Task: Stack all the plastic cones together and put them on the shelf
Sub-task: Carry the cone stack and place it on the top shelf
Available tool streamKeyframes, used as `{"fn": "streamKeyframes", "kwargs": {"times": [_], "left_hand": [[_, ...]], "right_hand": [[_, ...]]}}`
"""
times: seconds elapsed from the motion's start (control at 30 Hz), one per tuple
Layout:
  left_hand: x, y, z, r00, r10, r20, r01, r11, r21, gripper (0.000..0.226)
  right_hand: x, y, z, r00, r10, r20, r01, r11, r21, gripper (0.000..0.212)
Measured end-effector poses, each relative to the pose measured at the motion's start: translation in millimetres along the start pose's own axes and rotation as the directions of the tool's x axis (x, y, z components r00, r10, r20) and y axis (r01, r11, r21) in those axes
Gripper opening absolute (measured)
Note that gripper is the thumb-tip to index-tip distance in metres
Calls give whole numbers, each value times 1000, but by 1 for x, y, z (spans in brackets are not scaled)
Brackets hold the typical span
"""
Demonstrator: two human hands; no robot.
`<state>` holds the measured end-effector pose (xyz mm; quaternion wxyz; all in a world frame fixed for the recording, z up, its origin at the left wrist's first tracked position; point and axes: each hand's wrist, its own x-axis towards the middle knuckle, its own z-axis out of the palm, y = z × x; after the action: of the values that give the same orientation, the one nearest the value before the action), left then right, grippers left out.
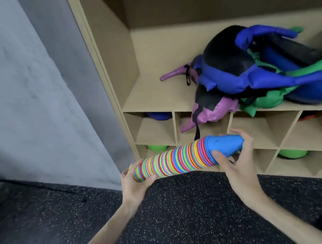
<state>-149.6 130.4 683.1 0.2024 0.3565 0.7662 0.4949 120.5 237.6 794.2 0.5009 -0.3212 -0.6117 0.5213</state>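
Fingers (pixel 242 139) of my R hand (pixel 237 164) curl over the blue tip end of the cone stack (pixel 175 159), thumb on the near side; L hand (pixel 134 182) cups the wide base end, fingers wrapped behind, thumb under. Both clamped on the stack, held horizontal betw. them, above the floor, in front of the lower cubbies.

Largest first:
- Shelf unit (pixel 124 63): tan wood, one big open bay over rows of small cubbies.
- Floor (pixel 184 225): dark speckled rubber.
- Pile of stuffed fabric toys (pixel 254 71), blue/black/green/purple, fills R part of big bay, overhangs edge. Free space on bay's L side.
- Cone stack: many multicolour rims, nested tight, slight bow.

Risks (my judgement):
- Stack held only at ends; if squeeze slackens it could sag mid-length and split, cones spilling.
- Laid on its side it may roll off the shelf.
- Could snag dangling toy limbs.

Unclear: cubby contents, only green/blue blobs visible. Shelf R side cut off. Cone count not readable. Motion blur at R edge.
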Motion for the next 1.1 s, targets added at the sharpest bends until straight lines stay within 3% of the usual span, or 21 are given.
{"fn": "streamKeyframes", "kwargs": {"times": [0.3, 0.67, 0.9, 1.1], "left_hand": [[46, 30, -25, 999, -34, -24, 33, 999, -39, 83], [193, 6, -19, 997, -28, 69, 35, 994, -107, 77], [279, 19, -2, 986, -49, 161, 75, 984, -159, 94], [351, 9, 18, 992, -54, 114, 67, 991, -112, 84]], "right_hand": [[57, -46, 23, 997, -19, 72, 21, 999, -28, 66], [162, -28, 99, 1000, -5, 3, 6, 997, -80, 64], [240, 3, 121, 999, 37, -33, -42, 984, -174, 68], [317, 35, 139, 999, 43, -13, -45, 979, -201, 64]]}}
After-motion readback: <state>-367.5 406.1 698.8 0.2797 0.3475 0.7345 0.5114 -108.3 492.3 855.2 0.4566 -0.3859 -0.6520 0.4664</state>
